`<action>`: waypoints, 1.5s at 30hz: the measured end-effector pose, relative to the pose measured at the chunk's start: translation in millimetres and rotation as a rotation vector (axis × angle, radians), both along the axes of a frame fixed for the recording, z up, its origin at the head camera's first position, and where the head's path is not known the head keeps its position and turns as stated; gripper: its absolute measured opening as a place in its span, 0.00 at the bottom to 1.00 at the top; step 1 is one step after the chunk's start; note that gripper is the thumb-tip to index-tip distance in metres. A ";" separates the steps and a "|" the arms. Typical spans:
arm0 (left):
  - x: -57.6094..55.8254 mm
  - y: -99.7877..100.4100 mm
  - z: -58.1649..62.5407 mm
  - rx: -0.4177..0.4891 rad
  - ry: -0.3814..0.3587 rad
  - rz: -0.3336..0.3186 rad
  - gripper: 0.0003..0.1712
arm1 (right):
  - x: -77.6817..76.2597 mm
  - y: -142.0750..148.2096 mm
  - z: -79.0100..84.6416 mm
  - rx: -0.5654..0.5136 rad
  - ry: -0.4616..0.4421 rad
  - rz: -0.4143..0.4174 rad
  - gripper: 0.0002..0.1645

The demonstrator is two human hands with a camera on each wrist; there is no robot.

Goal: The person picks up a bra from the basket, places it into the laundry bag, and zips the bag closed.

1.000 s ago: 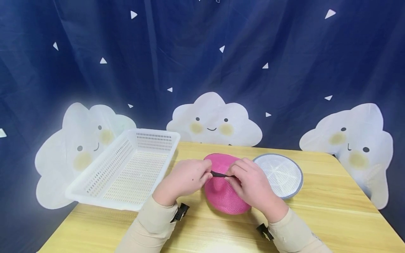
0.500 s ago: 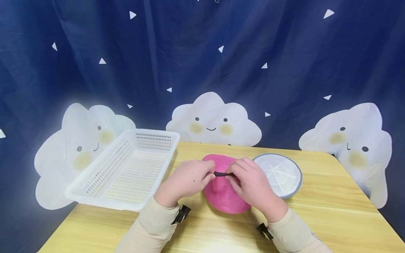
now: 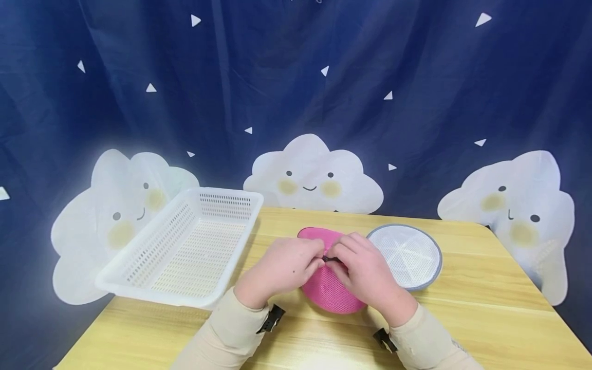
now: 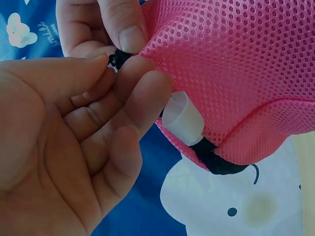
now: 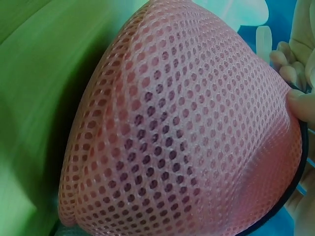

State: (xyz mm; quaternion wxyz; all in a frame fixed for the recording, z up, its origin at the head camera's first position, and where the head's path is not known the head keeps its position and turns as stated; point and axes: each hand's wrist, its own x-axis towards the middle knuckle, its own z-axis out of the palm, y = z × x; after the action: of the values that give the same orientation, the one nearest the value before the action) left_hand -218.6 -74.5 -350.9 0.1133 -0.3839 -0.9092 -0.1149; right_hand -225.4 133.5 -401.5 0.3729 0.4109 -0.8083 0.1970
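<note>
A pink mesh laundry bag (image 3: 330, 295) with a black zipper edge (image 4: 216, 160) is between the two hands over the table. My left hand (image 3: 287, 264) comes from the left and pinches a small black piece at the edge between thumb and fingers. Close against it, my right hand (image 3: 367, 270) grips the same edge with thumb and fingers. A short white band (image 4: 184, 120) sits around the black strip, just below the left fingertips. The mesh bulges towards the camera in the right wrist view and fills most of it.
To the left stands a white perforated plastic basket (image 3: 152, 297). A round white mesh piece with a grey rim (image 3: 409, 254) lies on the wooden table (image 3: 490, 303), right behind the right hand. A dark blue curtain (image 3: 296, 67) with printed clouds hangs at the back.
My left hand has slid right along the edge towards the right hand. The black stretch between the two hands has become very short. The right hand holds nearly still.
</note>
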 end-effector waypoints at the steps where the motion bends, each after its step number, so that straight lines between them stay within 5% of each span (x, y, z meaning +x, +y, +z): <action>1: -0.2 -0.3 -0.3 0.005 -0.001 0.003 0.17 | -0.1 0.0 -0.1 0.000 0.007 0.001 0.11; 26: -8.3 -12.2 -1.1 0.000 -0.005 0.085 0.15 | -0.1 1.7 1.5 -0.037 0.024 -0.003 0.11; 37: -18.9 -27.4 -0.4 0.008 -0.068 0.176 0.11 | 0.6 2.6 3.5 -0.030 0.009 -0.018 0.12; 45: -21.4 -26.8 -0.4 0.032 -0.136 0.160 0.10 | -0.1 3.4 2.8 -0.047 0.013 0.001 0.11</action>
State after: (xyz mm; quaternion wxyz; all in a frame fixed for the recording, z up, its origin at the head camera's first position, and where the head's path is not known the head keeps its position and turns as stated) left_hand -240.0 -101.3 -351.3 0.0662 -0.2994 -0.9406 -0.1457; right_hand -225.5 136.9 -398.8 0.3877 0.4036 -0.8007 0.2135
